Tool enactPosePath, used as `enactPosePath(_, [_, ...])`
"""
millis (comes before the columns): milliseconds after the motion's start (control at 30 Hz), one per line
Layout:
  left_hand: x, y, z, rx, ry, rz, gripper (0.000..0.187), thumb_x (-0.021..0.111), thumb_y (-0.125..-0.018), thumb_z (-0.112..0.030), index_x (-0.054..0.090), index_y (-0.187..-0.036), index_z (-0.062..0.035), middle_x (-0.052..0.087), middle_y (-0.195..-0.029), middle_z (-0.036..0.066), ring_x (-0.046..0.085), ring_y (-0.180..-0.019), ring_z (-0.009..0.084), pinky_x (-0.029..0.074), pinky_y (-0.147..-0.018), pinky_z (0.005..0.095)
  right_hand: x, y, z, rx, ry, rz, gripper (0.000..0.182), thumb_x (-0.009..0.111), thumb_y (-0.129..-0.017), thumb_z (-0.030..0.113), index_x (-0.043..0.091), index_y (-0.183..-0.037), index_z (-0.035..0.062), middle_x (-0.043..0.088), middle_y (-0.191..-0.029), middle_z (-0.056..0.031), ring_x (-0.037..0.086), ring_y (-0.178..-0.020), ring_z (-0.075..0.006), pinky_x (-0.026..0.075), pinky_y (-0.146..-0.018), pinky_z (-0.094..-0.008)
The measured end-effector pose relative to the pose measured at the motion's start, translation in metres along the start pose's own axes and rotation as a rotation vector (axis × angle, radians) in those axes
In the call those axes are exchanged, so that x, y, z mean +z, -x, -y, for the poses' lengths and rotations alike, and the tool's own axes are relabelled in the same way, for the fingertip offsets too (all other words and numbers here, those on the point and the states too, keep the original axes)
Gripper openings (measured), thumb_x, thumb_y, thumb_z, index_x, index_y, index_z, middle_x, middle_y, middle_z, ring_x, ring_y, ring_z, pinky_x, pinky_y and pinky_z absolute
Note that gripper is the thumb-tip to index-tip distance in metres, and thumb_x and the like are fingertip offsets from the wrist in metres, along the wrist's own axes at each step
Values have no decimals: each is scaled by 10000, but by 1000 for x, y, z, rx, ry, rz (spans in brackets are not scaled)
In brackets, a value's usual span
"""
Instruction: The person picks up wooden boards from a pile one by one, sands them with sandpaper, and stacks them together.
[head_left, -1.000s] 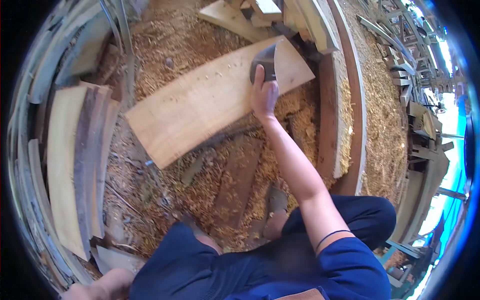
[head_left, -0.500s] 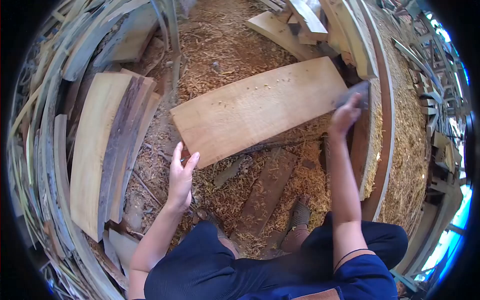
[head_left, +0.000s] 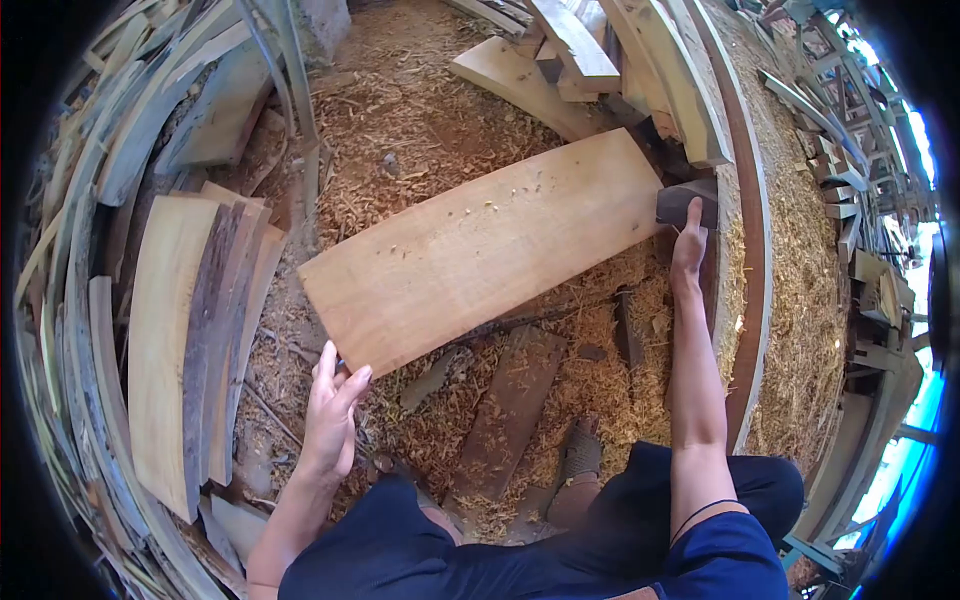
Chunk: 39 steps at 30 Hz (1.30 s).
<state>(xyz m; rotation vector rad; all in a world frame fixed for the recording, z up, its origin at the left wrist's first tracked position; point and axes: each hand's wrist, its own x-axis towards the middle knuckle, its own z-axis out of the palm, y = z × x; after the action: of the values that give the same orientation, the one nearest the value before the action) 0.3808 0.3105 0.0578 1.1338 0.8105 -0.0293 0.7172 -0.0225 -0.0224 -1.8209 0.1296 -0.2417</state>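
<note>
A wide, light brown board point(head_left: 480, 245) slants across the middle of the view, its right end higher, with a few small shavings on its face. My left hand point(head_left: 332, 415) grips its lower left corner, thumb on top and fingers at the end edge. At the board's right end, my right hand point(head_left: 688, 243) is closed on a dark flat block point(head_left: 686, 203), with the thumb over its face. The block meets the board's right edge; its underside is hidden.
Several planks point(head_left: 165, 350) lean together at the left. Cut timber pieces point(head_left: 525, 85) lie at the top. A long curved beam point(head_left: 752, 300) runs down the right side. Shavings and a dark brown board point(head_left: 510, 410) cover the ground near my feet.
The board and both hands appear lower and, for the left end, further left, as the whole view has shifted. My right hand and the dark block now look sharper, no longer smeared by motion.
</note>
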Motion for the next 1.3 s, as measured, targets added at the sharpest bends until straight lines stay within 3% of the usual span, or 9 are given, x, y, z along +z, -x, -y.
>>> enactPosePath(267, [-2, 8, -26, 78, -23, -86, 555, 512, -884, -194, 316, -1368, -5, 480, -1258, 63, 449, -1132, 133, 327, -961, 318, 3, -13, 45, -68, -39, 29, 508, 456, -957, 375, 475, -1222, -58, 523, -1177, -136, 488, -1079, -201, 355, -965, -305])
enactPosePath(533, [-21, -10, 34, 175, 50, -143, 528, 559, -885, -100, 343, -1341, 53, 418, -1241, 76, 443, -1121, 150, 355, -962, 295, 5, -1, 14, -153, 746, 76, 530, 430, -941, 407, 523, -1209, -40, 458, -1277, -281, 423, -1203, -391, 309, -1012, -426])
enactPosePath(667, [-43, 5, 27, 349, -504, -34, 569, 612, -846, -160, 384, -1331, 30, 374, -1274, 122, 368, -1204, 212, 309, -1019, 322, 34, 38, 32, -735, 1240, 16, 395, 437, -934, 335, 545, -1262, 145, 235, -1452, -224, 207, -1347, -376, 122, -1086, -532])
enactPosePath(700, [-47, 8, 26, 418, -551, -72, 572, 610, -847, -162, 380, -1335, 29, 361, -1296, 126, 362, -1218, 221, 302, -1027, 324, 44, 46, 32, -768, 1361, -39, 399, 445, -933, 280, 512, -1290, 117, 338, -1403, -218, 297, -1308, -382, 189, -1090, -477])
enactPosePath(833, [-55, 1, 36, 407, -425, -157, 544, 567, -885, -172, 363, -1348, 28, 337, -1344, 123, 349, -1253, 205, 275, -1052, 311, 106, 103, 31, -665, 637, 425, 408, 518, -853, 96, 497, -1247, -5, 461, -1296, -232, 424, -1224, -385, 300, -1062, -423])
enactPosePath(867, [-50, -3, 38, 347, -292, -176, 532, 550, -899, -173, 357, -1352, 30, 340, -1343, 117, 353, -1251, 195, 266, -1059, 303, 129, 135, 27, -932, 834, 424, 419, 535, -817, 34, 490, -1226, -44, 493, -1262, -234, 458, -1197, -383, 335, -1046, -412])
enactPosePath(1000, [-40, -21, 57, 350, -75, -198, 477, 459, -953, -178, 337, -1365, 26, 346, -1369, 123, 328, -1282, 192, 260, -1065, 306, 179, 253, 62, -1014, 444, 797, 507, 509, -766, -3, 446, -1268, -26, 445, -1326, -198, 415, -1254, -334, 303, -1071, -441])
enactPosePath(1133, [-29, -16, 42, 335, -80, -170, 512, 430, -949, -128, 254, -1400, 39, 287, -1452, 143, 251, -1347, 194, 185, -1107, 318, 188, 212, 75, -1262, 315, 1121, 470, 489, -795, 40, 453, -1261, -12, 430, -1352, -175, 403, -1273, -285, 286, -1096, -376])
enactPosePath(1300, [-32, -28, 63, 430, -448, -203, 656, 559, -897, -244, 243, -1385, 59, 287, -1398, 204, 248, -1332, 289, 198, -1097, 370, 207, 125, 51, -973, 899, 590, 461, 470, -840, 83, 424, -1286, -23, 381, -1393, -189, 378, -1295, -269, 269, -1107, -360])
